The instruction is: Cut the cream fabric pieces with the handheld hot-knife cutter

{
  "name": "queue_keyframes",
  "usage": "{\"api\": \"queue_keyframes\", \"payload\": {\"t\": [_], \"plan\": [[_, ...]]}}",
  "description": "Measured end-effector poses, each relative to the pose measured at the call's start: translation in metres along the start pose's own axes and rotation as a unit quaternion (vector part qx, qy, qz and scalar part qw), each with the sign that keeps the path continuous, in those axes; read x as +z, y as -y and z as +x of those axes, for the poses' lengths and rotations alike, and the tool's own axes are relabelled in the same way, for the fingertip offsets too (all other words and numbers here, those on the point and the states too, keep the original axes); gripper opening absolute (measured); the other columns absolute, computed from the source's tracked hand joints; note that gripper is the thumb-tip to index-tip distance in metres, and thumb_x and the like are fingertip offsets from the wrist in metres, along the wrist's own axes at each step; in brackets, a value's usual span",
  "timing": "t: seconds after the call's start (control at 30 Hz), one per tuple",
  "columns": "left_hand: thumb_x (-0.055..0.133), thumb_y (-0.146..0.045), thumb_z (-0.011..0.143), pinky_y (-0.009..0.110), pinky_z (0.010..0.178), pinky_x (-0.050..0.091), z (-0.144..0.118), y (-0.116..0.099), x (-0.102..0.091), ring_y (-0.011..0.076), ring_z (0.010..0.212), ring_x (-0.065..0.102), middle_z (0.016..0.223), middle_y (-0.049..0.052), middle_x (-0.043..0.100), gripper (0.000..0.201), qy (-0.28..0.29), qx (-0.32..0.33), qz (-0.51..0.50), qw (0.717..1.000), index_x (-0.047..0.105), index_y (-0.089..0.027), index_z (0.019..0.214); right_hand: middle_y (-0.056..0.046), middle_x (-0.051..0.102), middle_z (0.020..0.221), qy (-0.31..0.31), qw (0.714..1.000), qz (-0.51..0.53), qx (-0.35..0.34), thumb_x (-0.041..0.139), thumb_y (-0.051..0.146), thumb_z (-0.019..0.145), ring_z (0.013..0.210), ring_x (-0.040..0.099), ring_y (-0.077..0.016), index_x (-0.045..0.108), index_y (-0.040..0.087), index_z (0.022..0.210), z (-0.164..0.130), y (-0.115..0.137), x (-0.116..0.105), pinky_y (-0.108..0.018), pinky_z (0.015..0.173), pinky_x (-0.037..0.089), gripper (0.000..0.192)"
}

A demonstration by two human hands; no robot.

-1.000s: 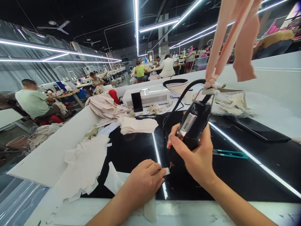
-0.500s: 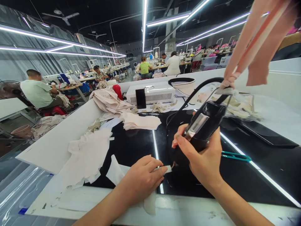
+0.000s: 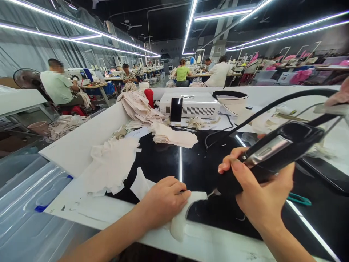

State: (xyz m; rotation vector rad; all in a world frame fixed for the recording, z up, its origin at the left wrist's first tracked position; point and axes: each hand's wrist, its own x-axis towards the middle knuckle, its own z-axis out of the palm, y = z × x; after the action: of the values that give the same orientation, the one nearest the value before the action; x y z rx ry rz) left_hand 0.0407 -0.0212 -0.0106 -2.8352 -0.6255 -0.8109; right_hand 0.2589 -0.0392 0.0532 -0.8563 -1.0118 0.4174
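Two hands at work: left hand (image 3: 163,200) fingers press cloth (image 3: 188,211) flat on desk (image 3: 163,163); right hand (image 3: 259,196) fingers grip cutter (image 3: 272,153), tip just right of them.

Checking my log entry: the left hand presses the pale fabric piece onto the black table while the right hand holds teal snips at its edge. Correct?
Not quite. In the head view the right hand holds a black corded tool, not snips; the teal snips lie on the table. The left hand does press the fabric piece.
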Motion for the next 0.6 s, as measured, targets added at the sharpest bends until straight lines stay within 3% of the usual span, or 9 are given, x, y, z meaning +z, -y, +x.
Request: {"api": "queue_keyframes", "payload": {"t": [0.23,0.37,0.5,0.6], "plan": [[0.054,-0.013,0.110,0.034,0.088,0.059,0.001,-0.006,0.007,0.0191,0.092,0.069,0.100,0.007,0.069,0.015,0.058,-0.017,0.048,0.997,0.068,-0.016,0.113,0.008,0.072,0.083,-0.006,1.000,0.013,-0.006,0.089,0.021,0.079,0.061,0.065,-0.0180,0.060,0.035,0.120,0.002,0.002,0.002,-0.037,0.058,0.058,0.053],[0.056,-0.010,0.108,0.036,0.093,0.060,-0.001,-0.008,0.009,0.0196,0.094,0.069,0.104,0.007,0.071,0.017,0.045,-0.023,0.046,0.998,0.066,-0.015,0.120,0.008,0.072,0.081,-0.010,1.000,0.026,-0.004,0.089,0.018,0.077,0.061,0.065,-0.0185,0.059,0.034,0.120,0.003,0.003,0.003,-0.036,0.056,0.058,0.056],[0.062,-0.007,0.104,0.039,0.108,0.057,-0.002,-0.009,0.007,0.0210,0.115,0.067,0.129,0.009,0.071,0.035,0.028,-0.013,0.022,0.999,0.061,-0.014,0.139,0.008,0.072,0.081,-0.008,1.000,0.022,-0.014,0.088,0.017,0.076,0.059,0.064,-0.0186,0.058,0.033,0.114,0.004,0.004,0.002,-0.037,0.056,0.058,0.052],[0.062,-0.011,0.108,0.041,0.116,0.053,0.001,-0.011,0.004,0.0195,0.122,0.065,0.134,0.006,0.071,0.030,0.023,0.008,0.012,1.000,0.064,-0.019,0.136,0.009,0.072,0.080,-0.006,1.000,0.016,-0.016,0.088,0.017,0.075,0.058,0.064,-0.0180,0.056,0.033,0.112,0.004,0.005,0.003,-0.036,0.056,0.058,0.051]]}}
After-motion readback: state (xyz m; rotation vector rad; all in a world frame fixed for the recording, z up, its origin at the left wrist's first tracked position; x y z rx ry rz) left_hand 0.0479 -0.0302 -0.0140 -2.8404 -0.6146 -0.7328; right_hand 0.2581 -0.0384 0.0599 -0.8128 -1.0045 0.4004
